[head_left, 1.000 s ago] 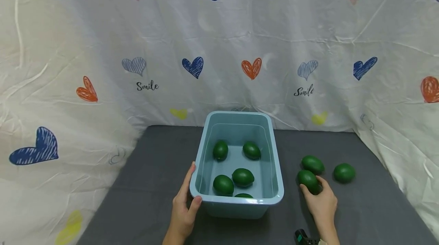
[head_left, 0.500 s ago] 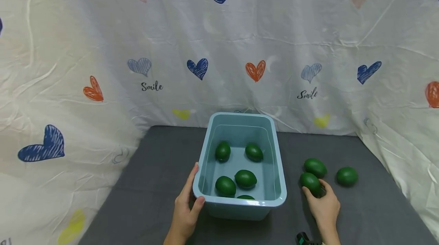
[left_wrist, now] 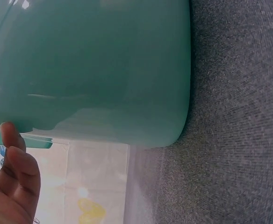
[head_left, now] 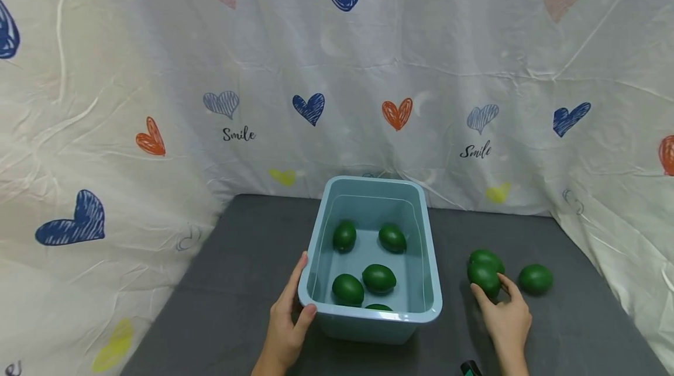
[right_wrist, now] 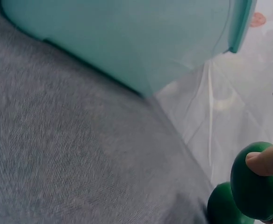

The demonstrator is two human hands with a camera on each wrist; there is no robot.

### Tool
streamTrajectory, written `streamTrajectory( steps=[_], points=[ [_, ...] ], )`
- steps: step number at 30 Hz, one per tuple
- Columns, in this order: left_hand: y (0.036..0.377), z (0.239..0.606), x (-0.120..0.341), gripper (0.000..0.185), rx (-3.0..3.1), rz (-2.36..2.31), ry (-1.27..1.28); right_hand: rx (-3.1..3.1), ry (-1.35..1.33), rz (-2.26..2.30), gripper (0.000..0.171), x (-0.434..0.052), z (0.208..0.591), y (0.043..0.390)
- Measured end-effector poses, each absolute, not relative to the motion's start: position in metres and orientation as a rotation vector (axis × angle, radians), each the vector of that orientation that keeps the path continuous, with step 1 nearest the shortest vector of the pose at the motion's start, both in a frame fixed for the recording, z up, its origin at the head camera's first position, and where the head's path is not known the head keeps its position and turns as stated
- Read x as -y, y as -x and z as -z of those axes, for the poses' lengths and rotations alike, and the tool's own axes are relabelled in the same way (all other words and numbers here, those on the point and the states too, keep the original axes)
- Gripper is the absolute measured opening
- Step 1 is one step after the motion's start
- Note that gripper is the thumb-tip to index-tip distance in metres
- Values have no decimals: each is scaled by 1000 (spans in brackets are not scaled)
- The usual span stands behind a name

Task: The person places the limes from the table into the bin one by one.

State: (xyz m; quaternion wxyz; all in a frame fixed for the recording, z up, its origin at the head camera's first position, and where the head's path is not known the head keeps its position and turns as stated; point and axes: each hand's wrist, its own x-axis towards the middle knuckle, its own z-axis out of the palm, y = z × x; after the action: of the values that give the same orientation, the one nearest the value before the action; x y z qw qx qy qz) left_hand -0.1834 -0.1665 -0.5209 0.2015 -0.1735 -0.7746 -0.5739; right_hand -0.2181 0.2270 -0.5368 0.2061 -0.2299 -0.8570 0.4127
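Observation:
A light blue plastic bin stands on the grey table with several dark green oval fruits inside. My left hand grips its near left corner, thumb hooked over the rim; the left wrist view shows that thumb on the rim against the bin's wall. Right of the bin, my right hand curls round a green fruit. In the right wrist view a fingertip presses on this fruit, with another fruit close under it.
Two more green fruits lie on the table, one just behind the held fruit and one to its right. A white curtain with hearts closes off the back and both sides. Grey table surface lies left of the bin.
My right hand has closed further round the fruit and shifted it slightly toward the one behind it. The left hand stays on the bin's corner. The head view drifted a little.

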Motion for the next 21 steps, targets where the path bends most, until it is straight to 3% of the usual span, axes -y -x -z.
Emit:
streamTrajectory(
  steps=[21],
  points=[
    [186,525,165,78,2099,1592,536,2357,560,-1103,69,-222,511,216]
  ],
)
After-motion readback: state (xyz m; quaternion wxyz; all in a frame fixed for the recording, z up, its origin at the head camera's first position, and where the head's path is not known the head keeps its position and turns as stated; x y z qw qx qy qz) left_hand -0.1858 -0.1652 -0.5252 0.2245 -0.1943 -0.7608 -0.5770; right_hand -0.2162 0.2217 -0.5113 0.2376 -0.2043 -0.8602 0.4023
